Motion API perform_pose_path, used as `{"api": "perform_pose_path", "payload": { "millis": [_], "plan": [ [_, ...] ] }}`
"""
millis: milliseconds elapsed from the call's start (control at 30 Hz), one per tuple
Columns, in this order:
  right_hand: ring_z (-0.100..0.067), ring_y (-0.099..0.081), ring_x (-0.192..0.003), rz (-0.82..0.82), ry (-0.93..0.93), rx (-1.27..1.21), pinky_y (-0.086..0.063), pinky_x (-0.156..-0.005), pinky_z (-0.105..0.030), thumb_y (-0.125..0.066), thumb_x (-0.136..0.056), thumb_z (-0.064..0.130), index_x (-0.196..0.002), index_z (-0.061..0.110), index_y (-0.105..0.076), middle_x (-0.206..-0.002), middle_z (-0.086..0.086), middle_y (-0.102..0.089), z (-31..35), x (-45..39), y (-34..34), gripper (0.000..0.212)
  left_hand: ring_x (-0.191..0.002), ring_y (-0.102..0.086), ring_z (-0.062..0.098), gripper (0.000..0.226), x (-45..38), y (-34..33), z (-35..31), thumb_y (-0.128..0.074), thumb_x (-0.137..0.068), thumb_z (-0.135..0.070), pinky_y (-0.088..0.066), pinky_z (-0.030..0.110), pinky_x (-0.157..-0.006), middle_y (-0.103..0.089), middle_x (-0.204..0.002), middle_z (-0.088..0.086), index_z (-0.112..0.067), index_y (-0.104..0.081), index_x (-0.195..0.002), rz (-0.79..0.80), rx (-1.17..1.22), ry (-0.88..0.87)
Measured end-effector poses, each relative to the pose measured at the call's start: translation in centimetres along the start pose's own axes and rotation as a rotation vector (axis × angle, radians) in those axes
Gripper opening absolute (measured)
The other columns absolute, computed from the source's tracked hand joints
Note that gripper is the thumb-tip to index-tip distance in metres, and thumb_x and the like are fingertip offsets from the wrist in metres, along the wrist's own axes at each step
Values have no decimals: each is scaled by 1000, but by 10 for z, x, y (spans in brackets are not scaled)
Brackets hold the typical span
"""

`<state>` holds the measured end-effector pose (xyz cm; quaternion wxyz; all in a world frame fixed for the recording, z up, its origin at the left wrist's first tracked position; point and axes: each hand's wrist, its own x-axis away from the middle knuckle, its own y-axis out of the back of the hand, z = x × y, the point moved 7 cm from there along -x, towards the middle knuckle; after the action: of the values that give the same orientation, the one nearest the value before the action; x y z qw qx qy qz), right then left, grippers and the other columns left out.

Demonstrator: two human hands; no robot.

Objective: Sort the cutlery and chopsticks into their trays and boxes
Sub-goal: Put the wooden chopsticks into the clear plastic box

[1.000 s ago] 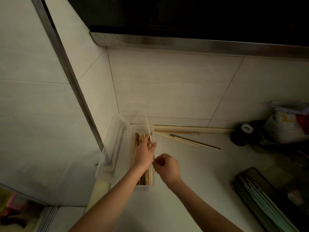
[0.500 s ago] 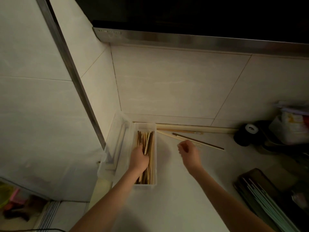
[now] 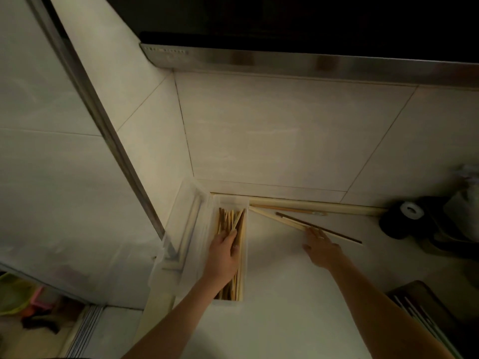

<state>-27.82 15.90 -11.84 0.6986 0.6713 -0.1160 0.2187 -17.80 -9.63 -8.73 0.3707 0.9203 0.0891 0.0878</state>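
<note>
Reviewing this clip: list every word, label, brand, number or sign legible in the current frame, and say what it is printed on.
No text can be read in this frame.
The steel hood panel carries a row of small markings, too small and blurred to read.
The bag at the far right is dim, and no print on it can be made out.
The clear chopstick box, its chopsticks and the black tape roll show no label.

the chopsticks (image 3: 229,224) in the box (image 3: 246,255) are pale tan wood, and the box is clear, frosted white. just right of the box lie light wooden sticks (image 3: 274,217) and one dark brown stick (image 3: 324,229). further right of the box stands a black roll (image 3: 401,221) with a white top. the counter (image 3: 285,294) is off-white, the wall tiles (image 3: 285,130) beige with thin dark seams.
</note>
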Motion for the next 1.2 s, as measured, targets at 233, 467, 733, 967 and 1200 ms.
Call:
{"api": "perform_pose_path", "payload": {
  "millis": [233, 467, 733, 967, 1200],
  "plan": [
    [-24, -37, -129, -125, 17, 119, -43, -98, -39, -41, -99, 33, -142, 11, -26, -142, -8, -35, 12, 15, 1, 50, -144, -16, 23, 41, -4, -7, -6, -41, -99, -25, -17, 35, -115, -23, -154, 6, -25, -42, -140, 39, -7, -30],
    [-23, -65, -97, -281, 60, 223, -53, -75, -31, -55, -90, 18, -125, 1, -47, -112, -12, -63, 30, 42, -4, 39, -144, -14, 25, 42, -3, -8, -6, -40, -99, -27, -18, 38, -116, -22, -155, 6, -29, -40, -141, 79, -25, -13],
    [-25, -61, -102, -243, 28, 45, -48, -78, -35, -41, -95, 15, -122, 15, -43, -116, -7, -58, 41, 61, 3, 27, -140, -25, 28, 46, -2, 0, -17, -41, -99, -23, -27, 43, -115, -29, -150, 10, -20, -35, -144, 52, 24, -40],
    [-18, -63, -69, -259, 189, -616, -53, -56, -27, -52, -90, 10, -132, 29, -39, -84, -5, -65, 106, 101, 29, 48, -129, -43, 22, 48, 1, 20, -33, -44, -98, -25, -39, 35, -106, -44, -140, 6, -14, -33, -143, -144, 202, -81],
    [-9, -62, -52, -49, 340, -901, -50, -47, -19, -52, -88, 7, -142, 22, -39, -78, -7, -68, 173, 116, 20, 57, -88, -59, 8, 44, 2, 39, -35, -49, -96, -14, -39, 7, -68, -62, -101, -2, -11, -41, -139, -227, 285, -56]
  ]
}}
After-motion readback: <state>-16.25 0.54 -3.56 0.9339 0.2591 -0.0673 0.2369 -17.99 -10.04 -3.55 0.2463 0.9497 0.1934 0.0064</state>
